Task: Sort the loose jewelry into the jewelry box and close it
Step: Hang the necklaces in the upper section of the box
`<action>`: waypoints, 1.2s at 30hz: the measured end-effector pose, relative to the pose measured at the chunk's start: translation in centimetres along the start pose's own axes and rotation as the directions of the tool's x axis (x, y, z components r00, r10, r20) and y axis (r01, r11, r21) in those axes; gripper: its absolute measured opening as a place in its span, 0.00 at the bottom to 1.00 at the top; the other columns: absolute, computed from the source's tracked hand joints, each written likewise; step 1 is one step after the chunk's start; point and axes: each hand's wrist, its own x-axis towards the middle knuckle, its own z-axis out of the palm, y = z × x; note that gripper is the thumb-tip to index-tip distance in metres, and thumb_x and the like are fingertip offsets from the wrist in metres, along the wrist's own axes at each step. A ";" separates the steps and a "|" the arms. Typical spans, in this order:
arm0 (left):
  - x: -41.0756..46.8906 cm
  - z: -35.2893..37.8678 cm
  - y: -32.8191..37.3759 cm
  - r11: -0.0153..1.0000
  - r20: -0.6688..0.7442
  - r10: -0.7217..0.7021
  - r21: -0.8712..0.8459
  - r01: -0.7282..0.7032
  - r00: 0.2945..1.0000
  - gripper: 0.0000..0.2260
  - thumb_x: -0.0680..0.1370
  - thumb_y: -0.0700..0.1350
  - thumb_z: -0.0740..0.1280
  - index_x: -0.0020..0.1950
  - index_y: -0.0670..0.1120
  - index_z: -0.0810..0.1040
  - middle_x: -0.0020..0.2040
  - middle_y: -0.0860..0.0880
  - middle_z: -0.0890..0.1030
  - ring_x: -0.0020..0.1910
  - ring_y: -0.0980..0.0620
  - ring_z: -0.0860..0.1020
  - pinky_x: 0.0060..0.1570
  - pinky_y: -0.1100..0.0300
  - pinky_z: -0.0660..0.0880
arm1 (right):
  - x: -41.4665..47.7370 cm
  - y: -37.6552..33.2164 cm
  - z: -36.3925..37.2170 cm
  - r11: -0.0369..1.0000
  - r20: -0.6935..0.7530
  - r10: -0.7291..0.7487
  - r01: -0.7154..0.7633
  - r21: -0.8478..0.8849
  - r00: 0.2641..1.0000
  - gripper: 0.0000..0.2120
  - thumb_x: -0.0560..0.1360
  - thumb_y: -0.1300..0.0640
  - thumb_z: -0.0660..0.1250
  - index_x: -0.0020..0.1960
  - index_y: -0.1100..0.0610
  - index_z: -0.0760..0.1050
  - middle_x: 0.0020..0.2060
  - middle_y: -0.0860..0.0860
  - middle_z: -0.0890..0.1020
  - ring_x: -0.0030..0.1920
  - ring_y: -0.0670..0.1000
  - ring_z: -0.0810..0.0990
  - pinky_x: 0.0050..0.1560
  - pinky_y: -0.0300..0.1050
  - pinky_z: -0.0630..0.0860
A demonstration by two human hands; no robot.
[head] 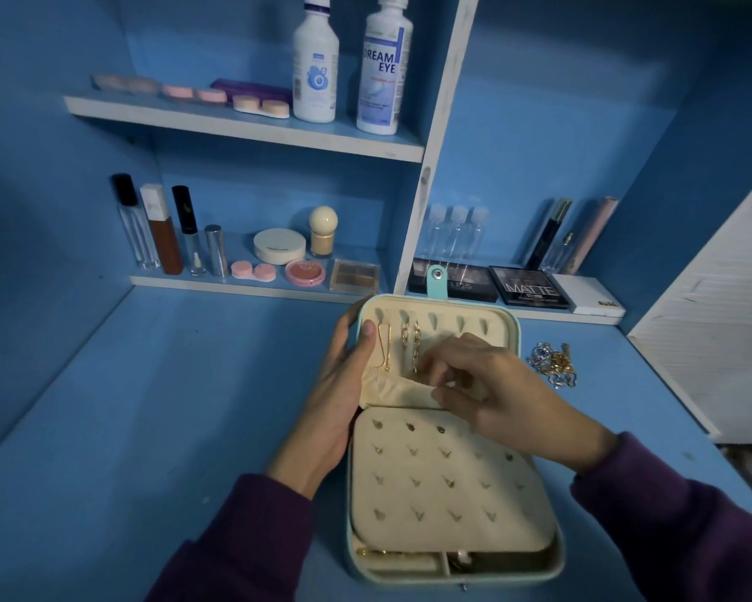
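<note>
1 open jewelry box near centre, 3 gold pieces hung in its far lid, 1 loose jewelry pile just right; left hand grips lid's left edge, right hand fingers curled at lid pocket, can't tell what they pinch.

Teal jewelry box lay open; gold chains hung in its far lid. Loose jewelry heaped just right.
</note>
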 end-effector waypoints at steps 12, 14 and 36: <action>0.0 -0.1 0.0 1.000 0.001 -0.013 -0.010 0.013 1.000 0.10 0.81 0.52 0.58 0.60 0.64 0.71 0.59 0.53 0.79 0.53 0.58 0.81 0.40 0.64 0.78 | -0.1 0.6 0.4 0.990 -0.023 -0.086 0.083 -0.115 0.996 0.03 0.71 0.63 0.66 0.39 0.57 0.74 0.53 0.46 0.79 0.53 0.47 0.73 0.54 0.35 0.67; 0.0 -0.1 0.0 1.000 -0.004 -0.016 -0.013 0.016 1.000 0.10 0.81 0.52 0.58 0.59 0.65 0.72 0.58 0.54 0.79 0.52 0.59 0.81 0.40 0.64 0.78 | -0.1 0.7 0.4 0.991 -0.020 -0.084 0.081 -0.107 0.996 0.02 0.71 0.62 0.66 0.40 0.57 0.74 0.52 0.45 0.80 0.52 0.45 0.72 0.53 0.35 0.68; 0.2 -0.3 -0.3 1.000 -0.012 -0.003 -0.007 0.003 1.000 0.14 0.77 0.55 0.60 0.63 0.62 0.71 0.59 0.55 0.80 0.57 0.58 0.79 0.48 0.62 0.80 | -0.2 1.0 -1.1 0.975 -0.228 -0.010 -0.041 -0.218 0.973 0.10 0.73 0.53 0.61 0.49 0.53 0.79 0.40 0.45 0.75 0.42 0.44 0.71 0.42 0.38 0.71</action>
